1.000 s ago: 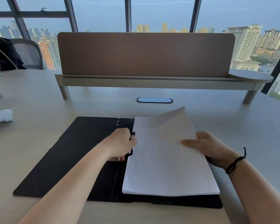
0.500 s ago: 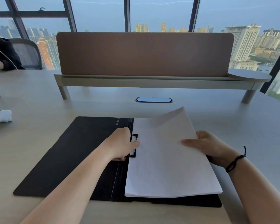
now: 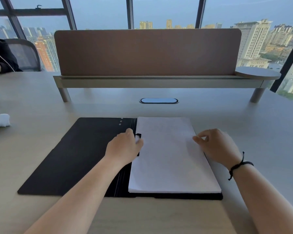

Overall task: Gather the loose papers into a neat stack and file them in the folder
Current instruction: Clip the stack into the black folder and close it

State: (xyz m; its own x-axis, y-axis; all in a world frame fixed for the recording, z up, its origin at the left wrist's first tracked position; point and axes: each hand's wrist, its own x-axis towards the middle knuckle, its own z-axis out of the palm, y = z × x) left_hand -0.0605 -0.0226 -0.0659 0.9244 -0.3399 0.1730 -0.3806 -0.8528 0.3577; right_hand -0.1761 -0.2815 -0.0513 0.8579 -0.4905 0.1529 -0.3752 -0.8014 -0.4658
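The left hand sits at the spine of the open folder, fingers curled around the black clip on the stack's inner edge, though how firmly it pinches is hard to tell from this angle. The right hand has let go: a second ago it held the paper stack tilted up by its outer edge, and now hovers just beside that edge, loosely curled and holding nothing. The stack lies flat and squared on the folder's right-hand panel, so the papers look filed; judging by this, fastening the clip and shutting the cover remain. No brand, label or writing is legible on the folder or sheets
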